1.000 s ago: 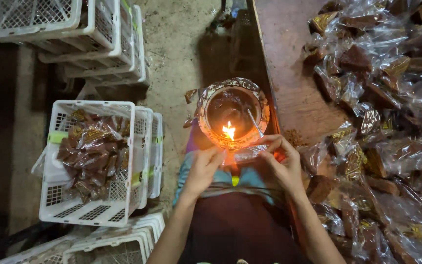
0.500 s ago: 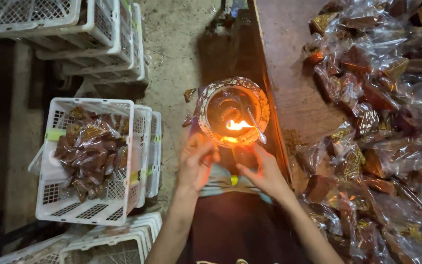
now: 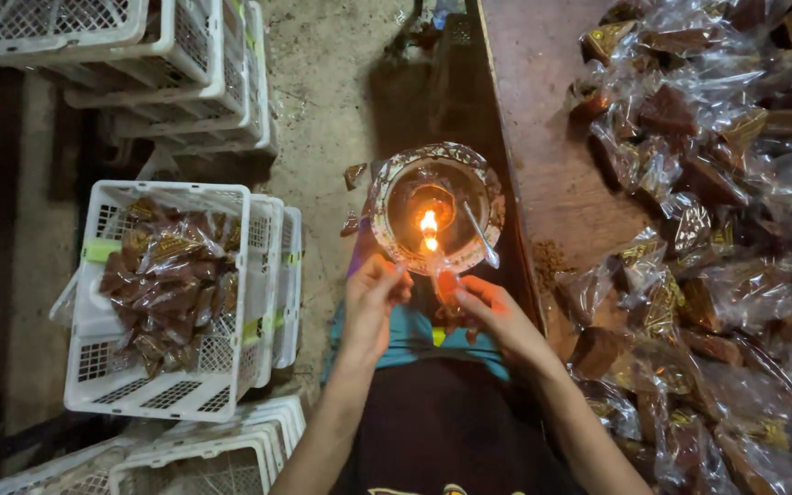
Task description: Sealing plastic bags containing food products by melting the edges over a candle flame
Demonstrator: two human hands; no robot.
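On the left, a white plastic crate (image 3: 162, 302) is standing on the floor, holding brown pieces sealed in clear bags. In the middle, a small clear packet (image 3: 442, 284) is being held at the near rim of a round metal dish (image 3: 433, 206) with a burning flame (image 3: 429, 227) — pinched between the left hand (image 3: 373, 298) and the right hand (image 3: 497, 312), fingers of both curled closed on it. To the right, a wooden worktop (image 3: 552, 165) is being covered by 1 heap of wrapped brown sweets (image 3: 717, 229).
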